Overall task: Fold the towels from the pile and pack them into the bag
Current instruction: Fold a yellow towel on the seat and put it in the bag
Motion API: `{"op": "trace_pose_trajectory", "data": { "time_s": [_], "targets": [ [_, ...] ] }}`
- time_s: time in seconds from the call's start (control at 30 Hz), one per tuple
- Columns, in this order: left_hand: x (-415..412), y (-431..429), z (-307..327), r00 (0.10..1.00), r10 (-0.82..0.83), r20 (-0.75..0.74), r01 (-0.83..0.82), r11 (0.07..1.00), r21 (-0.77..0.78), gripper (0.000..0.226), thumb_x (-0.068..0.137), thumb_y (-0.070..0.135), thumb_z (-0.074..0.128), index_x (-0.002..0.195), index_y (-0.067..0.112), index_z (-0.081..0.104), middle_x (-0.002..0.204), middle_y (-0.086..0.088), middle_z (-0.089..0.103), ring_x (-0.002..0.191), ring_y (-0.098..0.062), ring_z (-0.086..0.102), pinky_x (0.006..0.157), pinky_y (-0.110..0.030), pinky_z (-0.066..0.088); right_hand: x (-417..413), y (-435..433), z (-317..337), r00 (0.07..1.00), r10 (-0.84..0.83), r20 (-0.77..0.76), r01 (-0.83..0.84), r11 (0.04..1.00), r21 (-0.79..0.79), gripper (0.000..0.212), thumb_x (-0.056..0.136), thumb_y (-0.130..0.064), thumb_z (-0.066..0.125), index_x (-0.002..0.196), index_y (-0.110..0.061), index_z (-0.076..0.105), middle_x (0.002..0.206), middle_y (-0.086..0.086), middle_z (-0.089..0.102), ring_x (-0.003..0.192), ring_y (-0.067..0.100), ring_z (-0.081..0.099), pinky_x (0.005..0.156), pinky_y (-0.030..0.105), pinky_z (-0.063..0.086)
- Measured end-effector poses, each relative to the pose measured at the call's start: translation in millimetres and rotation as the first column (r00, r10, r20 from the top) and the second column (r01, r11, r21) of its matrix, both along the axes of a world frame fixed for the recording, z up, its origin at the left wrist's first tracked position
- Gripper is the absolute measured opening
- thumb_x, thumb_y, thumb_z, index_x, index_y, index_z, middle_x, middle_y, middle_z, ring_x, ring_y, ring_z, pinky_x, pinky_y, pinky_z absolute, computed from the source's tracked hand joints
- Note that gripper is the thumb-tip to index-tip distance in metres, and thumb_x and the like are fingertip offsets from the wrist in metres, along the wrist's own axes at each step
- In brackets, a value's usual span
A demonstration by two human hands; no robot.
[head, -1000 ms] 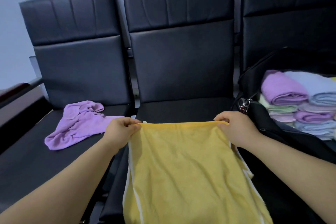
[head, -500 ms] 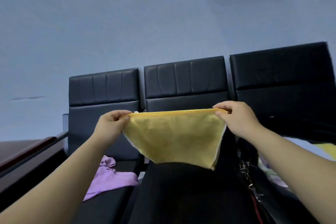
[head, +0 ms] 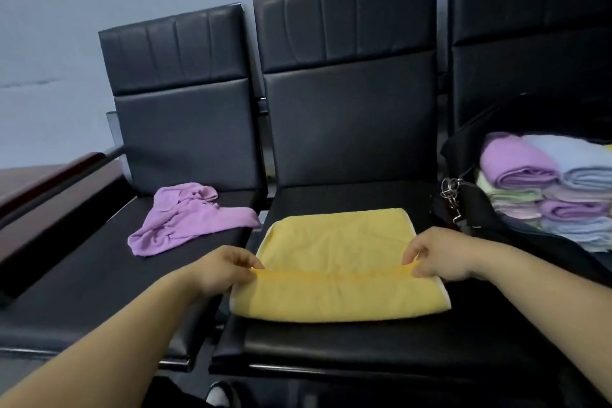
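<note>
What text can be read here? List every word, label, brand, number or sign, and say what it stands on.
None: no readable text in this view.
Yellow towel: plain, no label showing.
Purple towel: plain.
Chairs: no brand or number.
Bag and folded towels in it: no print showing.
Metal clip on the bag: too small to tell.

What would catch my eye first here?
The bright yellow towel on the middle seat, pinched by the left hand and right hand. A crumpled purple towel lies on the left seat; folded pastel towels fill the black bag at right.
</note>
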State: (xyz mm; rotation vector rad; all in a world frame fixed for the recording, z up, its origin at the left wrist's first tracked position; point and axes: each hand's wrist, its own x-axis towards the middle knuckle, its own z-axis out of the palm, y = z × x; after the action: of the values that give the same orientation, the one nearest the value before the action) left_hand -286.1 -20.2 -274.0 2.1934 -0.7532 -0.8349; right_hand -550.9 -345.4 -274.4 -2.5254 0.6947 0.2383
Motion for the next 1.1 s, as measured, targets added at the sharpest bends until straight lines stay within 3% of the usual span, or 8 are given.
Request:
{"op": "trace_pose_trajectory", "data": {
  "time_s": [0.17, 0.27, 0.37, 0.53, 0.73, 0.87, 0.93, 1.1],
  "targets": [
    [11, -17, -22, 0.983, 0.014, 0.182, -0.03, 0.996, 0.085, 0.018, 0.086, 0.011, 0.067, 0.091, 0.024, 0.079, 0.097, -0.006, 0.075, 0.079, -0.008, 0.063, 0.073, -0.021, 0.05, 11, -6, -13, 0.996, -0.088, 0.001, 0.088, 0.996, -0.018, 0.018, 0.082, -0.025, 0.076, 0.087, -0.041, 0.07, 0.095, -0.011, 0.066, 0.086, 0.01, 0.066, 0.071, 0.025, 0.054],
    [17, -33, -26, 0.945, -0.045, 0.323, -0.026, 0.976, 0.215, 0.015, 0.086, 0.019, 0.068, 0.089, 0.031, 0.077, 0.097, 0.007, 0.073, 0.087, -0.01, 0.066, 0.076, -0.021, 0.052, 20, -6, -16, 0.988, -0.15, 0.034, 0.15, 0.989, -0.009, 0.014, 0.081, -0.029, 0.075, 0.089, -0.039, 0.069, 0.101, -0.013, 0.065, 0.091, 0.008, 0.063, 0.077, 0.024, 0.053],
    [25, -51, -25, 0.903, 0.002, 0.429, -0.091, 0.978, 0.187, 0.013, 0.088, 0.022, 0.065, 0.095, 0.03, 0.072, 0.097, 0.008, 0.069, 0.086, -0.013, 0.065, 0.074, -0.028, 0.052, 35, 1, -21, 0.977, -0.166, 0.134, 0.175, 0.983, -0.053, 0.023, 0.088, -0.024, 0.064, 0.108, -0.033, 0.07, 0.116, -0.012, 0.06, 0.107, 0.013, 0.059, 0.089, 0.027, 0.05],
    [49, -79, -37, 0.857, 0.106, 0.504, -0.17, 0.982, 0.083, 0.017, 0.094, 0.027, 0.064, 0.108, 0.023, 0.072, 0.088, 0.006, 0.068, 0.075, -0.012, 0.061, 0.057, -0.022, 0.04, 69, 15, -37, 0.962, -0.058, 0.266, 0.093, 0.988, -0.121, 0.036, 0.096, -0.034, 0.059, 0.132, -0.031, 0.061, 0.14, -0.008, 0.05, 0.134, 0.019, 0.041, 0.112, 0.036, 0.039],
    [85, -114, -45, 0.851, 0.148, 0.504, -0.218, 0.972, 0.084, 0.022, 0.094, 0.03, 0.063, 0.114, 0.021, 0.068, 0.107, 0.002, 0.068, 0.097, -0.021, 0.062, 0.08, -0.029, 0.047, 90, 8, -57, 0.998, -0.057, 0.042, 0.064, 0.978, -0.197, 0.071, 0.1, -0.068, 0.034, 0.161, -0.038, 0.016, 0.172, -0.001, 0.005, 0.158, 0.027, -0.003, 0.127, 0.044, 0.008],
    [99, -127, -54, 0.913, 0.214, 0.348, -0.235, 0.972, 0.019, 0.014, 0.09, 0.017, 0.067, 0.102, 0.024, 0.069, 0.093, 0.006, 0.068, 0.089, -0.018, 0.065, 0.072, -0.027, 0.05, 92, -3, -71, 0.993, -0.098, -0.061, 0.081, 0.969, -0.231, 0.078, 0.096, -0.077, 0.018, 0.163, -0.04, 0.002, 0.172, -0.003, -0.011, 0.157, 0.027, -0.015, 0.128, 0.045, -0.003],
    [104, -128, -52, 0.938, 0.322, 0.128, -0.308, 0.944, -0.119, 0.018, 0.091, 0.007, 0.065, 0.102, 0.021, 0.068, 0.089, 0.0, 0.067, 0.079, -0.019, 0.065, 0.059, -0.025, 0.052, 93, -5, -74, 0.993, -0.099, -0.066, 0.081, 0.967, -0.242, 0.079, 0.095, -0.078, 0.016, 0.162, -0.041, 0.001, 0.171, -0.004, -0.012, 0.157, 0.026, -0.016, 0.128, 0.046, -0.004],
    [111, -122, -38, 0.775, 0.46, -0.433, -0.618, 0.697, -0.364, 0.025, 0.096, -0.002, 0.058, 0.109, 0.018, 0.066, 0.076, -0.004, 0.064, 0.051, -0.012, 0.056, 0.047, -0.023, 0.046, 92, -4, -76, 0.993, -0.101, -0.066, 0.08, 0.961, -0.264, 0.078, 0.095, -0.078, 0.014, 0.162, -0.042, -0.002, 0.171, -0.006, -0.014, 0.157, 0.024, -0.018, 0.128, 0.045, -0.005]
  ]
}}
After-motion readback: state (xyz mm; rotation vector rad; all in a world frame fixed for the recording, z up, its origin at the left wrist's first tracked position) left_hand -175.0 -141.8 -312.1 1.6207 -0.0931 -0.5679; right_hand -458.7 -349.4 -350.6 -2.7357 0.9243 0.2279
